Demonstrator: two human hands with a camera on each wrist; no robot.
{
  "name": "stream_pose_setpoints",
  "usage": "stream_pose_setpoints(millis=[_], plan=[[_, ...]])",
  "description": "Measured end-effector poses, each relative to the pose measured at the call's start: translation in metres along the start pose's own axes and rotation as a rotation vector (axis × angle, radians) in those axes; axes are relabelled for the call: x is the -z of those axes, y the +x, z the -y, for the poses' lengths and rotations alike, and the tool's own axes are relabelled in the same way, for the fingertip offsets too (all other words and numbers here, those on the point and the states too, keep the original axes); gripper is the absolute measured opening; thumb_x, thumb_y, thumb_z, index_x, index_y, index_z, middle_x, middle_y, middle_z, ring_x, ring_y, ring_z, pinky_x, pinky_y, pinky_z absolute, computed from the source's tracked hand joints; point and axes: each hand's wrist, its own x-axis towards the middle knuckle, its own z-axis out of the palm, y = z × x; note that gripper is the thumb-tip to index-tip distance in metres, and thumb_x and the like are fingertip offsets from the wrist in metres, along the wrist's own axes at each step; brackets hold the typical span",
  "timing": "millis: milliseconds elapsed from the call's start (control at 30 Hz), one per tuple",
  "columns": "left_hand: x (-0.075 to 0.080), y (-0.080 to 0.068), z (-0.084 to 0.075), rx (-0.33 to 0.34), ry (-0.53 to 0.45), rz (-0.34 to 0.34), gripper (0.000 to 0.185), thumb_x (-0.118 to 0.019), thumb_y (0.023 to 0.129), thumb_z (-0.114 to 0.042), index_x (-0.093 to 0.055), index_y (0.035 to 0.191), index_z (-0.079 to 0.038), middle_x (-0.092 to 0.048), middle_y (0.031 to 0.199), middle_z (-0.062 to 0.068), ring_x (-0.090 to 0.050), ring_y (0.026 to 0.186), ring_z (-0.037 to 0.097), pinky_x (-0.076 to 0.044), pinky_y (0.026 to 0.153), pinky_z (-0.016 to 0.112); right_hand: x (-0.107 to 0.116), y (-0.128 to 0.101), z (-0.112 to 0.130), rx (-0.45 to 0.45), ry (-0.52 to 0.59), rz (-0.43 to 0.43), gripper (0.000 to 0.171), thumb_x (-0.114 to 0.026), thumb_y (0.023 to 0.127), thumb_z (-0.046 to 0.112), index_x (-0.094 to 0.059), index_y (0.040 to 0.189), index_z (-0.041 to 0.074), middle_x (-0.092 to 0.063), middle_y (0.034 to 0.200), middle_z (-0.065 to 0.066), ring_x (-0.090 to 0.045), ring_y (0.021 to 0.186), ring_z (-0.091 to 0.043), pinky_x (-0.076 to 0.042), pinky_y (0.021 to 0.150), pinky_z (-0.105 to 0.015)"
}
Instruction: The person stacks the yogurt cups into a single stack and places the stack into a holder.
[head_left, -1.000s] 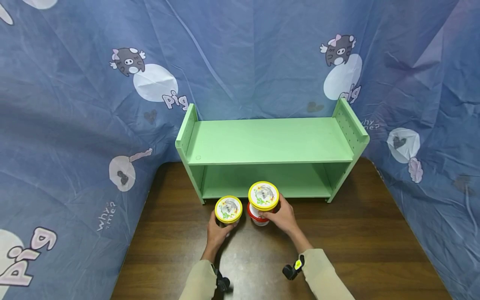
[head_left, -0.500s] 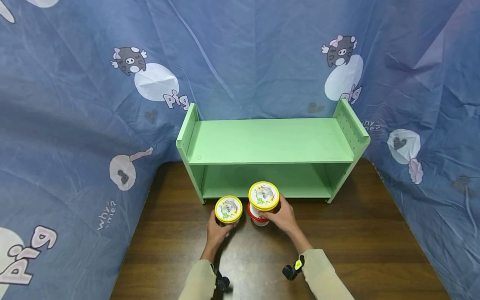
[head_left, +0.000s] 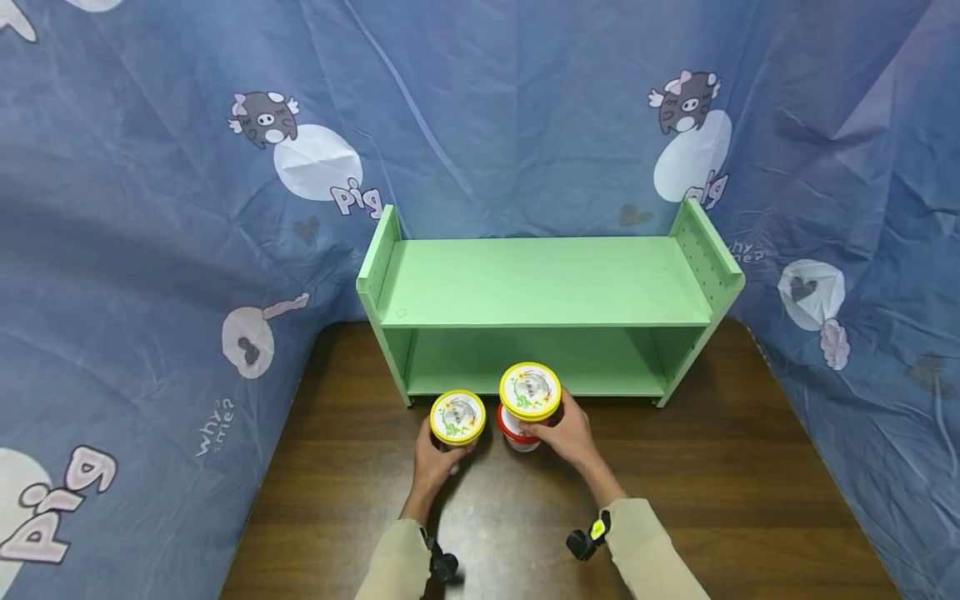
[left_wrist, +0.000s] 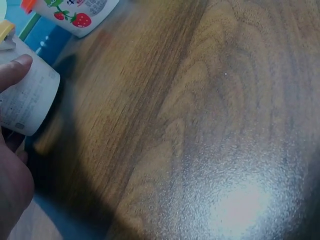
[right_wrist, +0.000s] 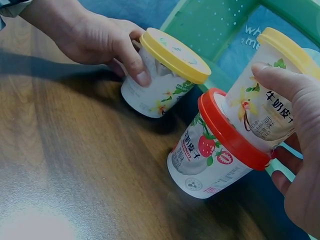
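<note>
My left hand [head_left: 433, 463] grips a yellow-lidded white cup [head_left: 457, 417] that stands on the wooden table [head_left: 720, 483]; the right wrist view shows its fingers [right_wrist: 131, 59] curled round the cup [right_wrist: 162, 75]. My right hand [head_left: 572, 433] holds a second yellow-lidded cup [head_left: 529, 390] stacked on a red-lidded strawberry cup [head_left: 512, 433]. In the right wrist view my thumb [right_wrist: 280, 80] presses the upper cup [right_wrist: 272, 95] above the red-lidded cup [right_wrist: 212, 150]. The left wrist view shows my thumb [left_wrist: 14, 72] on the white cup [left_wrist: 27, 102].
A green two-level shelf [head_left: 547, 287] stands right behind the cups, both its levels bare. Blue cartoon-print cloth [head_left: 150, 208] hangs behind the table and on both sides. Bare wood lies left and right of the hands.
</note>
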Motion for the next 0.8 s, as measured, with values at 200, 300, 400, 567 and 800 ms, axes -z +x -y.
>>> stream_pose_setpoints(millis=[200,300,400,567,800], plan=[[0.003,-0.001,-0.005,-0.01,0.026,-0.003,0.087,-0.091,0.057,-0.01,-0.051,0.134,-0.008,-0.062,0.13,0.013,-0.052,0.125,0.028,-0.033,0.112,0.046,0.001,0.0,-0.001,-0.014,-0.005,0.004,0.088,-0.089,0.064,0.029,-0.046,0.139,0.013,-0.059,0.133,-0.011,-0.051,0.128,-0.03,-0.04,0.109,-0.051],[0.004,-0.002,-0.01,-0.026,0.021,-0.002,0.086,-0.09,0.057,-0.011,-0.052,0.133,-0.008,-0.062,0.13,0.014,-0.052,0.125,0.029,-0.033,0.112,0.047,0.001,0.0,-0.001,-0.015,-0.004,0.007,0.088,-0.089,0.064,0.03,-0.046,0.139,0.013,-0.059,0.133,-0.011,-0.051,0.128,-0.03,-0.04,0.108,-0.051],[0.005,-0.002,-0.016,-0.047,0.023,0.003,0.085,-0.09,0.057,-0.012,-0.052,0.133,-0.008,-0.062,0.128,0.014,-0.053,0.124,0.028,-0.032,0.112,0.048,0.001,0.0,-0.002,-0.013,-0.003,0.008,0.088,-0.089,0.064,0.031,-0.046,0.139,0.013,-0.059,0.134,-0.011,-0.051,0.128,-0.029,-0.04,0.108,-0.051],[0.008,0.0,-0.026,-0.087,0.024,0.004,0.084,-0.089,0.058,-0.013,-0.051,0.134,-0.007,-0.062,0.128,0.014,-0.053,0.122,0.027,-0.034,0.11,0.048,0.001,0.0,-0.001,-0.012,0.001,0.007,0.087,-0.089,0.064,0.03,-0.047,0.138,0.013,-0.059,0.133,-0.011,-0.052,0.127,-0.03,-0.04,0.108,-0.051],[0.012,0.002,-0.047,-0.138,0.037,0.004,0.083,-0.09,0.059,-0.017,-0.053,0.132,-0.01,-0.064,0.125,0.011,-0.056,0.119,0.024,-0.04,0.105,0.046,0.002,0.0,-0.001,-0.015,-0.001,0.007,0.086,-0.09,0.064,0.029,-0.047,0.137,0.013,-0.06,0.132,-0.011,-0.052,0.127,-0.029,-0.04,0.108,-0.05]])
